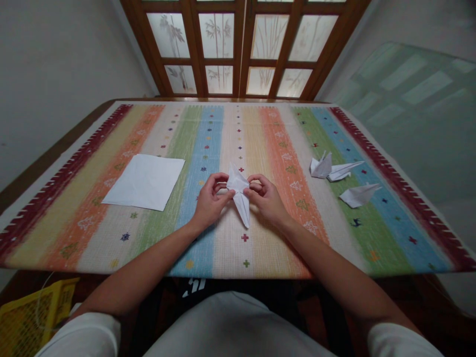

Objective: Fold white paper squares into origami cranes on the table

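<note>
Between my two hands is a white origami crane (240, 191), its long points directed away from me and toward me. My left hand (213, 198) pinches its left side between thumb and fingers. On the right side, my right hand (268, 197) grips it the same way. Both hands are close above the striped tablecloth (226, 258). To the left lies a flat stack of white square paper (145, 181). Folded paper cranes rest on the right: one upright (321, 166), another beside it (344, 171), and a third nearer me (359, 195).
The tablecloth covers a wooden table with its near edge at my body. A yellow plastic basket (37, 312) is below the table at the lower left. Wooden doors with patterned glass panes (245, 49) stand beyond the far edge. A pale glass panel (416, 114) leans at the right wall.
</note>
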Tool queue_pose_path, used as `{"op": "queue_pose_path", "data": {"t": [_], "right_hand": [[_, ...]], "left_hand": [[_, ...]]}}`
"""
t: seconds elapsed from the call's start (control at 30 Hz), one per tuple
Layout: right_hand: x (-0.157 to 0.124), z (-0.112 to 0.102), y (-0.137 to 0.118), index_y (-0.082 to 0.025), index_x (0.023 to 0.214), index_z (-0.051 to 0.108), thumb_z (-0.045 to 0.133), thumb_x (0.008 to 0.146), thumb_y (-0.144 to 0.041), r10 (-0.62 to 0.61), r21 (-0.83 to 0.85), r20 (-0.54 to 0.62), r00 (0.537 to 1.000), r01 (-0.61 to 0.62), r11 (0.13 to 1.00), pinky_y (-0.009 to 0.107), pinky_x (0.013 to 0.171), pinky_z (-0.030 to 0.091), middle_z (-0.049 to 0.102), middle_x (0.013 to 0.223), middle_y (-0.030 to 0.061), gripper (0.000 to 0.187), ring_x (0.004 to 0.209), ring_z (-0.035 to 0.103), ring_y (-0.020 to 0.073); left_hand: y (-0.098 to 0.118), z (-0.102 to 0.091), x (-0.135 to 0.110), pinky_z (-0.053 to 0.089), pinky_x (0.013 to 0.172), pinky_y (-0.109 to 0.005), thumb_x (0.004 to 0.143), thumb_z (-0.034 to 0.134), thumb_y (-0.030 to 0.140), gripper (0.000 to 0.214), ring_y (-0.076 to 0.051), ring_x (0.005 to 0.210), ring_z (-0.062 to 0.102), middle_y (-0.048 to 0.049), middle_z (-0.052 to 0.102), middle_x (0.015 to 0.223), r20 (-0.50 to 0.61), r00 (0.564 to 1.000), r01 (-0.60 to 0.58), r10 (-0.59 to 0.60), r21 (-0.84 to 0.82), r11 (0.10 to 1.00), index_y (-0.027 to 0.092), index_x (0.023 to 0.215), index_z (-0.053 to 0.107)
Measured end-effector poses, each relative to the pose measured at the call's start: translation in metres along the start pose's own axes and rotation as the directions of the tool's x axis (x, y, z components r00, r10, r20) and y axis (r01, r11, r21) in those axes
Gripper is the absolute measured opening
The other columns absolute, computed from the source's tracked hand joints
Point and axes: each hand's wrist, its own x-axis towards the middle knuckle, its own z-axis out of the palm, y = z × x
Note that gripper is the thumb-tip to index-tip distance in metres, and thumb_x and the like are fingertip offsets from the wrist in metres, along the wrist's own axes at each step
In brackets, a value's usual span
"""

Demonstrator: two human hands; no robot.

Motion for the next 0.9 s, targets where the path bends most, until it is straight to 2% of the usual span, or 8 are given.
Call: {"op": "queue_pose_path", "data": {"t": [0.17,0.27,0.33,0.43,0.57,0.63,0.77,0.9], "right_hand": [[0.002,0.001,0.002,-0.026,0.099,0.063,0.088,0.079,-0.043,-0.061,-0.028,-0.047,0.997,0.06,0.998,0.029,0.076,0.055,0.069,0.095,0.0006,0.036,0.084,0.065,0.0161],[0.002,0.001,0.003,-0.026,0.101,0.065,0.088,0.079,-0.043,-0.058,-0.027,-0.053,0.997,0.056,0.998,0.031,0.077,0.057,0.071,0.106,0.0032,0.036,0.087,0.067,0.017],[0.001,0.001,0.003,-0.027,0.102,0.065,0.088,0.08,-0.044,-0.034,-0.025,-0.047,0.998,0.033,0.999,0.032,0.076,0.058,0.072,0.103,0.003,0.037,0.086,0.069,0.0182],[-0.001,0.001,0.002,-0.028,0.105,0.067,0.085,0.084,-0.05,-0.012,-0.052,-0.018,1.0,0.011,0.999,0.034,0.076,0.058,0.071,0.095,0.002,0.035,0.086,0.07,0.0201],[-0.001,0.001,0.002,-0.025,0.095,0.074,0.077,0.091,-0.054,-0.15,-0.194,-0.024,0.988,0.143,0.97,0.037,0.088,0.057,0.07,0.11,0.0068,0.029,0.102,0.067,0.0225],[-0.001,0.002,0.003,-0.025,0.092,0.075,0.076,0.092,-0.052,-0.171,-0.218,-0.029,0.985,0.16,0.963,0.037,0.09,0.056,0.068,0.111,0.0074,0.027,0.102,0.067,0.0225],[-0.004,0.006,0.003,-0.024,0.096,0.071,0.077,0.091,-0.044,-0.135,-0.212,-0.065,0.989,0.119,0.97,0.032,0.077,0.056,0.064,0.1,0.0045,0.022,0.088,0.065,0.0186],[-0.008,0.011,0.0,-0.027,0.102,0.06,0.077,0.09,-0.039,-0.1,-0.169,-0.081,0.992,0.085,0.982,0.025,0.062,0.049,0.053,0.087,-0.0026,0.024,0.07,0.055,0.013]], "left_hand": [[0.003,-0.001,0.0,0.066,0.08,-0.031,0.086,0.081,0.031,0.04,-0.022,0.109,0.071,-0.0097,0.069,0.125,0.009,1.0,-0.008,0.008,-0.012,1.0,0.023,0.12,0.061],[0.005,-0.001,-0.001,0.066,0.079,-0.031,0.092,0.075,0.033,0.032,-0.023,0.11,0.071,-0.0111,0.07,0.125,0.031,0.999,-0.02,0.02,0.003,1.0,0.022,0.121,0.065],[0.006,-0.002,-0.001,0.066,0.077,-0.03,0.095,0.072,0.033,0.03,-0.023,0.11,0.071,-0.0114,0.071,0.125,0.039,0.999,-0.028,0.027,0.027,0.999,0.022,0.122,0.067],[0.007,-0.001,-0.001,0.064,0.072,-0.026,0.089,0.078,0.03,0.035,-0.023,0.113,0.069,-0.0107,0.07,0.127,0.029,0.999,-0.043,0.041,0.063,0.997,0.023,0.121,0.067],[0.007,0.001,-0.003,0.061,0.065,-0.022,0.086,0.082,0.029,0.036,-0.023,0.111,0.068,-0.0102,0.068,0.125,0.026,0.998,-0.058,0.056,0.07,0.996,0.024,0.118,0.068],[0.008,0.002,-0.004,0.059,0.064,-0.02,0.085,0.081,0.027,0.035,-0.022,0.11,0.067,-0.0098,0.067,0.124,0.02,0.997,-0.072,0.071,0.07,0.995,0.024,0.117,0.067],[0.009,0.004,-0.005,0.058,0.064,-0.019,0.082,0.081,0.023,0.038,-0.021,0.108,0.066,-0.0081,0.064,0.121,0.017,0.997,-0.081,0.08,0.061,0.995,0.025,0.116,0.063],[0.01,0.005,-0.005,0.057,0.065,-0.019,0.078,0.081,0.022,0.039,-0.018,0.103,0.063,-0.0041,0.06,0.113,0.013,0.998,-0.064,0.063,0.039,0.997,0.025,0.107,0.056]]}}
